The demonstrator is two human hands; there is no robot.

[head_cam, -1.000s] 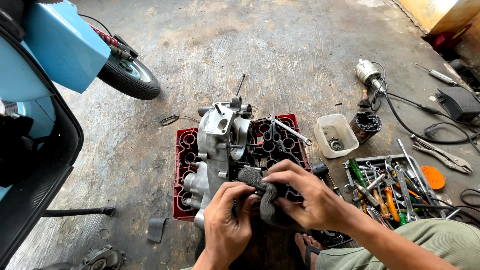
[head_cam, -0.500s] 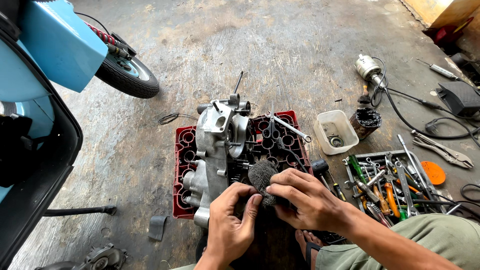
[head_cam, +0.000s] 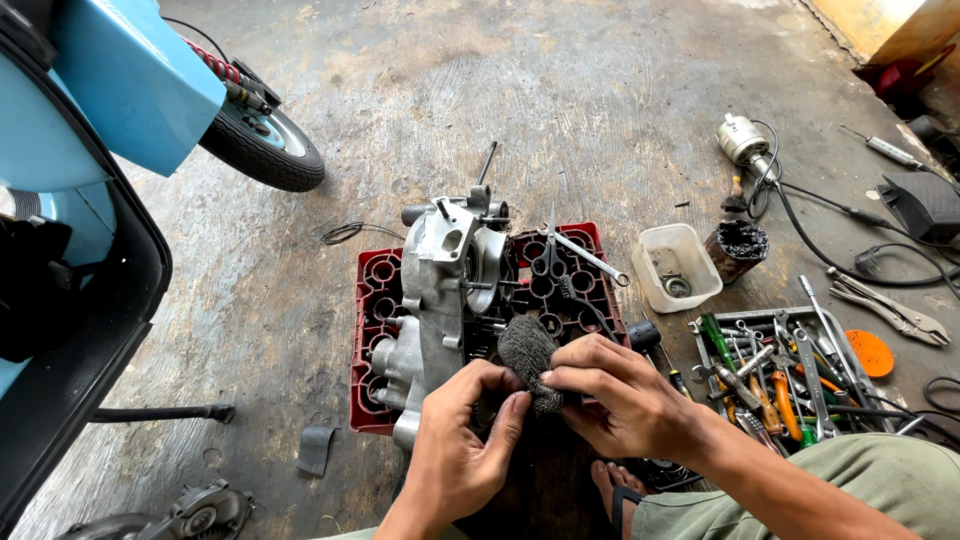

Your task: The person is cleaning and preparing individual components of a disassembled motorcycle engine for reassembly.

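Open bare concrete floor (head_cam: 560, 100) from ten through one o'clock beyond the red crate (head_cam: 375, 330), broken only by a loose wire loop (head_cam: 345, 233) just off the crate's far left corner. Blocked at nine to eleven o'clock by the blue scooter (head_cam: 110, 110) and its tyre (head_cam: 262, 150); crowded at two to four o'clock by a plastic tub (head_cam: 678, 265), a grimy can (head_cam: 736, 248), cables (head_cam: 830, 210), pliers (head_cam: 890, 310) and the full tool tray (head_cam: 790, 365). Narrow clear strip at three o'clock between crate and tub, partly crossed by a spanner (head_cam: 590, 258) overhanging the crate's edge.
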